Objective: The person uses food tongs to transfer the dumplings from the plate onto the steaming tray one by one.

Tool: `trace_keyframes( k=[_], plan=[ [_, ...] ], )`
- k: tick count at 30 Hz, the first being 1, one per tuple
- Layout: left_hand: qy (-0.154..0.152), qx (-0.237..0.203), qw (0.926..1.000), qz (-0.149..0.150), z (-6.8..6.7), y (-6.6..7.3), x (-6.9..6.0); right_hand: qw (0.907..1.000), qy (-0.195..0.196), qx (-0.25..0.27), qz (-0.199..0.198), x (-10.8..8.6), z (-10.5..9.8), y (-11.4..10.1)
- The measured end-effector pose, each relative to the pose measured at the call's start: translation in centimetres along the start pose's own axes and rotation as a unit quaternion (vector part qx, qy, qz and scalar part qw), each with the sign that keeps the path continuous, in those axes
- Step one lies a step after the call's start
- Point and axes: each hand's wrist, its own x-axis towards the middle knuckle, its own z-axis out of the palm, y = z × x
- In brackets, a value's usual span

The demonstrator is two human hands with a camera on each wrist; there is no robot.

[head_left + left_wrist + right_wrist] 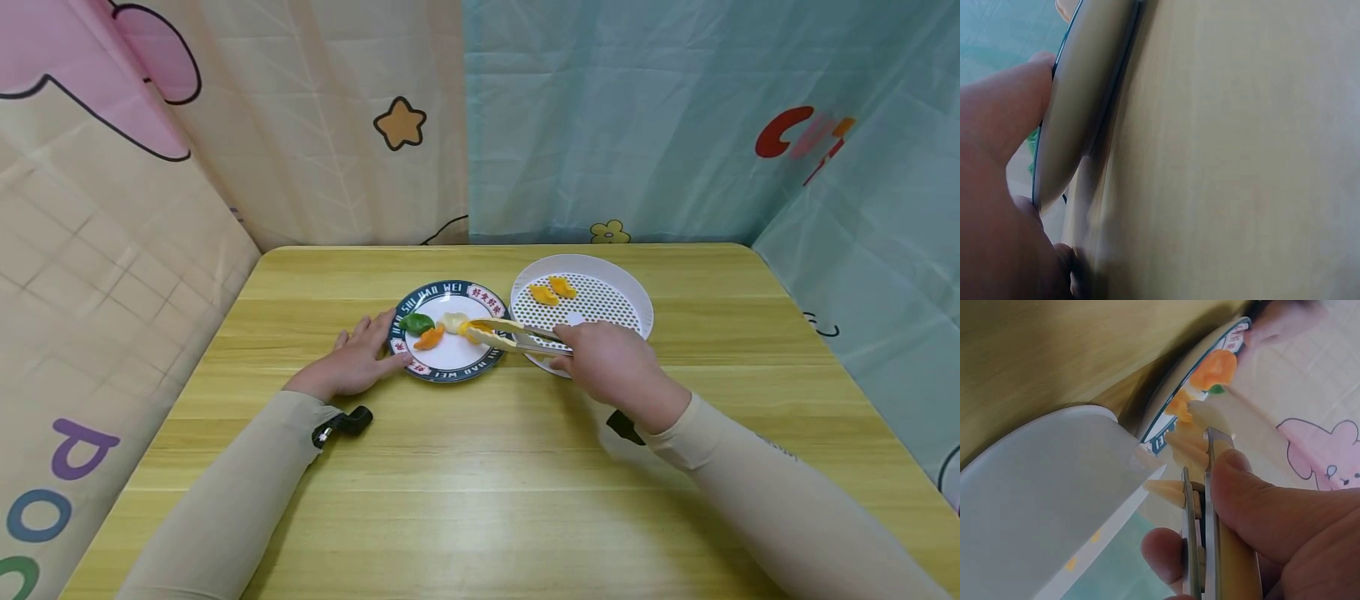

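My right hand [611, 362] grips a pair of metal food tongs [536, 337] with pale yellow tips. The tips reach over the right side of a round plate [450, 373] with a dark patterned rim, around a yellow dumpling [467, 331]. Beside it on the plate lie a green dumpling [416, 324], an orange dumpling [430, 337] and a whitish dumpling [453, 322]. With fairly straight fingers, my left hand [360, 358] rests against the plate's left edge; in the left wrist view its thumb [1038, 81] touches the rim.
To the right of the plate stands a round white perforated tray [637, 300] with a raised wall. Two yellow dumplings [553, 291] lie in it, and the right hand is over its front edge. The wooden table [465, 492] meets printed curtains [600, 125] behind.
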Motion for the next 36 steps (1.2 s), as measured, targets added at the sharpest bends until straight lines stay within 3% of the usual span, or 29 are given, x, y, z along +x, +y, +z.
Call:
trace_keyframes(
  k=[7,22,29,36],
  plan=[
    [0.003,0.000,0.9999,0.014,-0.1,0.1,-0.2,0.9999,0.003,0.011,0.005,0.0,0.2,0.1],
    [0.003,0.000,0.9999,0.013,-0.1,0.3,-0.1,0.9980,0.033,0.054,0.008,-0.9,-0.4,0.9],
    [0.006,-0.004,0.9999,0.015,-0.1,0.4,-0.2,0.9919,0.049,0.108,0.044,-2.6,-1.4,2.8],
    [0.000,-0.004,0.9999,0.014,-0.3,0.4,-0.2,0.9929,0.055,0.079,0.070,-3.3,-1.4,5.6]
  ],
)
